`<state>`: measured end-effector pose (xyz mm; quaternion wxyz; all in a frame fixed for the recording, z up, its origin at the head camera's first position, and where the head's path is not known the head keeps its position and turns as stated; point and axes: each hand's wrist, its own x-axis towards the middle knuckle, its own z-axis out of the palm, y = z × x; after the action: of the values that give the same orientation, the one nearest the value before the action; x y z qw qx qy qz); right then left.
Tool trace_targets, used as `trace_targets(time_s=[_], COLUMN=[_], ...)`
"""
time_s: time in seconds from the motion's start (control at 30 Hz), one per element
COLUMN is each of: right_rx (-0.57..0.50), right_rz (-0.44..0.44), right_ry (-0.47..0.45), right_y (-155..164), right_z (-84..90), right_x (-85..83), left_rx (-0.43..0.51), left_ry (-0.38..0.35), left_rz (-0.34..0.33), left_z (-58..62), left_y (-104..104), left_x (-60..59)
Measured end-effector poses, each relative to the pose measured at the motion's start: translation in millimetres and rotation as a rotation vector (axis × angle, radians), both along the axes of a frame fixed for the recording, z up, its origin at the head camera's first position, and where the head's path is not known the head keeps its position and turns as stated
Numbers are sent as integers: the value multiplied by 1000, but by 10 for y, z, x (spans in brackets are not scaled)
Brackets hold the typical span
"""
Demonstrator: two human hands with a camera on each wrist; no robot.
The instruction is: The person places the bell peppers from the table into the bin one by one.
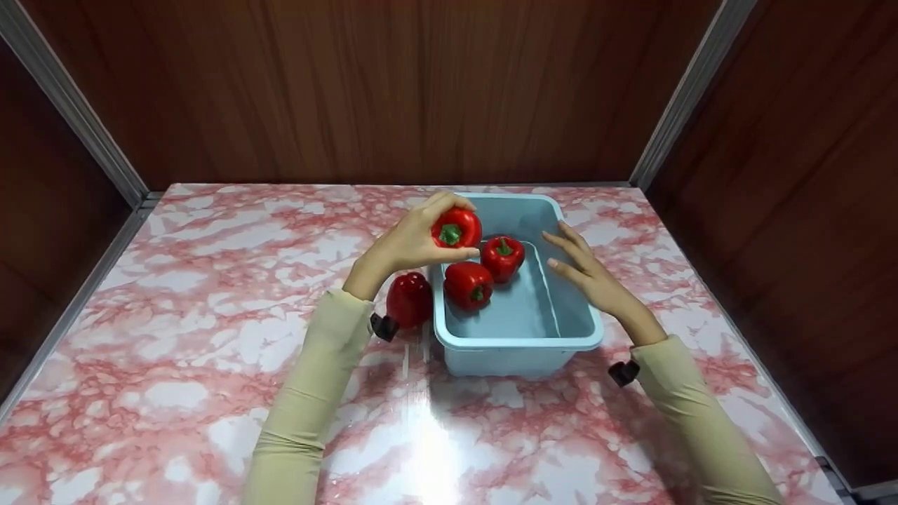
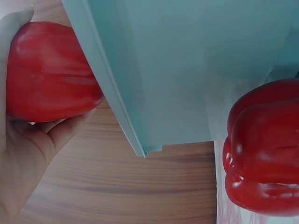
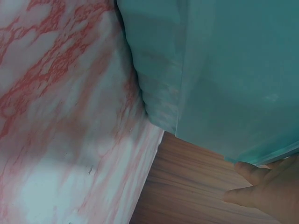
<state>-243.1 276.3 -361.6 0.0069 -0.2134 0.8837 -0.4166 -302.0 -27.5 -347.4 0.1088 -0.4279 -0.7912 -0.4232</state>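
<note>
My left hand (image 1: 414, 238) grips a red bell pepper (image 1: 457, 227) over the left rim of a light blue plastic tub (image 1: 519, 338); the same pepper (image 2: 49, 72) fills the upper left of the left wrist view, cupped in my palm. Two more red peppers (image 1: 468, 285) (image 1: 503, 257) lie inside the tub. Another red pepper (image 1: 410, 299) stands on the table just left of the tub, also seen close up as the pepper (image 2: 264, 156). My right hand (image 1: 582, 263) rests open, fingers straight, on the tub's right rim; its fingers (image 3: 254, 186) show beside the tub wall (image 3: 224, 70).
The pink-and-white marbled table (image 1: 175, 337) is bounded by dark wood panels at the back and sides, with metal corner strips (image 1: 673, 98). The tub sits right of centre, near the back.
</note>
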Motion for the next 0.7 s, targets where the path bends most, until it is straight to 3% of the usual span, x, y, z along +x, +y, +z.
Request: trace_targets(time_s=[0.7], right_rx=[-4], right_rz=[-2], right_ry=[-12], right_y=[15], right_z=[-7], right_x=[-12], left_rx=[-14], left_ry=[-13], left_rz=[9], left_z=[-13], left_y=[62], left_x=[-30])
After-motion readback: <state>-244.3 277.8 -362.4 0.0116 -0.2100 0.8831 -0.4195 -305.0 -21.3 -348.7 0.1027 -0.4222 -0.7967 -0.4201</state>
